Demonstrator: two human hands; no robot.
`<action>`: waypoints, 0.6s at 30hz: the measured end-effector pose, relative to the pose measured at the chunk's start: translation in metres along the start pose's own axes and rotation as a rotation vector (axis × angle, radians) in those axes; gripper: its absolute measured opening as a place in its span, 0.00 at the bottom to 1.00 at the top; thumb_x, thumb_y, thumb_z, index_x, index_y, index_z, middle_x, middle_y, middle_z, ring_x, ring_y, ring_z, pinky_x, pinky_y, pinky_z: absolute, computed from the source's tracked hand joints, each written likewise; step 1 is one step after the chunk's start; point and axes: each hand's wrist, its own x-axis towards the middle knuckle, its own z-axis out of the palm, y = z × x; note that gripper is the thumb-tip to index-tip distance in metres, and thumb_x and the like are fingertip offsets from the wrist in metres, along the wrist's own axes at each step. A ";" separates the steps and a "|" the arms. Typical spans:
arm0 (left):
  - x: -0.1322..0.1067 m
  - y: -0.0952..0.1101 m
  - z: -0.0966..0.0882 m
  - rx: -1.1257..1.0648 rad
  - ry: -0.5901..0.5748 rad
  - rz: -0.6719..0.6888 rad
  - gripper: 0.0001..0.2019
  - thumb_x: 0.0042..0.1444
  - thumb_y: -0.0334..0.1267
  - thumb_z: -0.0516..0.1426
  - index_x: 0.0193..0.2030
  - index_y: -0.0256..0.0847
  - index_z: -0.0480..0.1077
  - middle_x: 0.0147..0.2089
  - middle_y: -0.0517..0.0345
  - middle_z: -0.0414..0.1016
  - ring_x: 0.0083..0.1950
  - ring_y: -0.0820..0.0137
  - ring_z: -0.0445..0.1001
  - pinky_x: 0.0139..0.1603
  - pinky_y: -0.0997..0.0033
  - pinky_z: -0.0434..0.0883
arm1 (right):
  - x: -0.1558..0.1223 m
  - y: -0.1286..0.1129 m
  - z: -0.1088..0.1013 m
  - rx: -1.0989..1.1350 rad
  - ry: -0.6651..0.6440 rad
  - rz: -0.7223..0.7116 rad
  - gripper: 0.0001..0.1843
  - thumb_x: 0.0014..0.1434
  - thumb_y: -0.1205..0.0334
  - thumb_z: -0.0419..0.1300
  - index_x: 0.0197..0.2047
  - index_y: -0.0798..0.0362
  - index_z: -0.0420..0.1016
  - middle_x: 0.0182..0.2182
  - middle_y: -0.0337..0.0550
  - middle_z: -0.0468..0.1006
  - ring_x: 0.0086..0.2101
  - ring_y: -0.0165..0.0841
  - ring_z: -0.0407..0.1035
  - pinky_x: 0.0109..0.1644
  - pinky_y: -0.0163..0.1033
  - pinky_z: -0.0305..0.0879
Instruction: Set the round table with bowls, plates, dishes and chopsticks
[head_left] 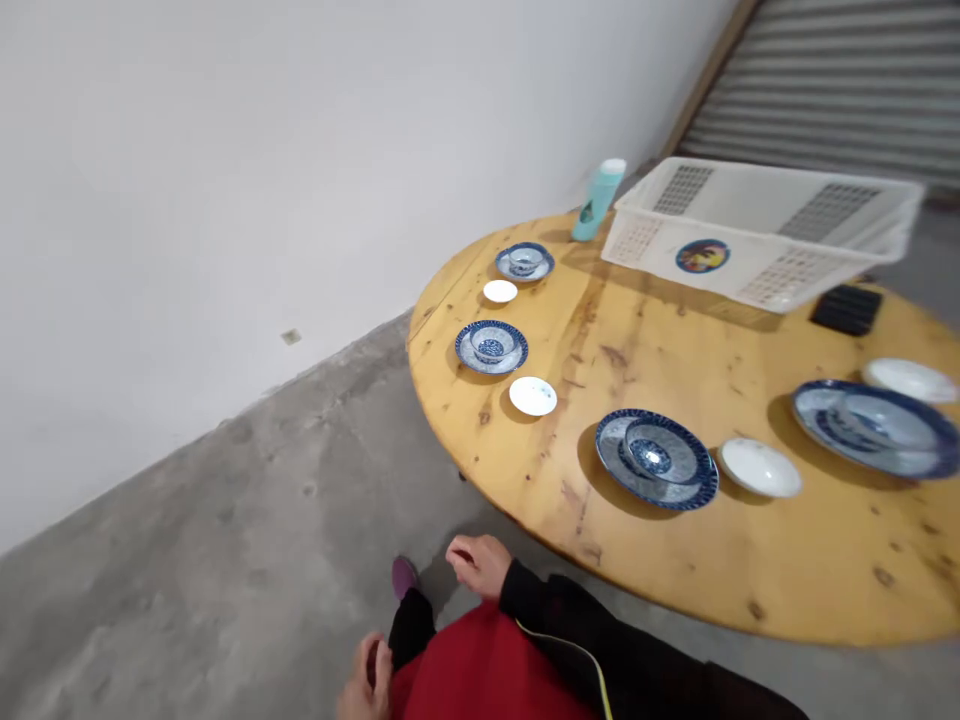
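Smooth white wall (210, 180) at left, marked low down by a small square beige cover (290, 337); below, blotchy grey concrete floor (187, 560). At the bottom edge, left hand (366, 682) with fingers released and loosely curled, close beside a red garment (487, 675). Just beyond, a rounded purple shoe (403, 577). Then right hand (484, 566), near the worktop (675, 350) but apart from it, fingers likewise slack and bent; behind its wrist, a black sleeve (570, 615) and a thin pale-yellow cord (571, 642).

To the right, worktop wood of warm yellow, glossy, curved along the edge, flecked with brown knots. On its left side, left plate (463, 351), round and blue-rimmed, with blue-patterned left bowl (492, 345) inside; behind, small white back dish (500, 291), then similar back plate (549, 263) and back bowl (524, 262). Near the left plate, glossy white left dish (532, 396). Farther back, cylindrical turquoise bottle (596, 203) with white cap. Toward the near edge, front plate (610, 450) and glinting front bowl (660, 455). Beyond, rectangular white plastic basket (660, 250) with latticed panels. Right of the front plate, round white front dish (760, 467); farther back, flat black object (847, 310). At far right, blurred right plate (812, 411) and right bowl (874, 420), close to white right dish (911, 379). Behind, horizontally ribbed grey shutter (840, 80).
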 end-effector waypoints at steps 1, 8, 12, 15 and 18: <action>0.017 0.000 -0.019 0.023 -0.010 0.016 0.21 0.62 0.52 0.44 0.50 0.45 0.70 0.47 0.49 0.83 0.48 0.59 0.82 0.47 0.64 0.75 | 0.012 -0.011 0.005 -0.047 0.008 -0.007 0.12 0.62 0.62 0.53 0.34 0.50 0.78 0.25 0.39 0.81 0.26 0.33 0.74 0.33 0.33 0.59; 0.117 -0.006 -0.113 0.019 0.027 0.215 0.21 0.59 0.54 0.47 0.45 0.43 0.72 0.46 0.46 0.83 0.48 0.58 0.82 0.49 0.60 0.77 | 0.073 -0.066 0.036 -0.180 0.079 0.040 0.13 0.64 0.61 0.53 0.41 0.48 0.79 0.32 0.41 0.83 0.32 0.33 0.74 0.35 0.34 0.55; 0.167 0.006 -0.124 0.006 -0.043 0.338 0.20 0.59 0.52 0.48 0.45 0.42 0.73 0.48 0.44 0.83 0.50 0.56 0.82 0.52 0.56 0.76 | 0.092 -0.072 0.046 -0.204 0.125 0.105 0.12 0.63 0.60 0.54 0.40 0.47 0.80 0.33 0.42 0.84 0.34 0.34 0.76 0.35 0.35 0.56; 0.199 0.029 -0.119 0.036 -0.140 0.420 0.20 0.60 0.51 0.48 0.47 0.42 0.73 0.49 0.45 0.83 0.50 0.57 0.82 0.52 0.58 0.77 | 0.110 -0.071 0.046 -0.203 0.162 0.179 0.12 0.63 0.61 0.54 0.40 0.47 0.80 0.36 0.43 0.85 0.35 0.36 0.77 0.35 0.35 0.57; 0.229 0.056 -0.111 0.101 -0.268 0.527 0.20 0.62 0.49 0.47 0.50 0.42 0.73 0.49 0.47 0.83 0.51 0.60 0.82 0.52 0.63 0.76 | 0.138 -0.071 0.039 -0.201 0.180 0.213 0.12 0.62 0.61 0.54 0.41 0.47 0.81 0.36 0.43 0.85 0.36 0.37 0.78 0.35 0.36 0.57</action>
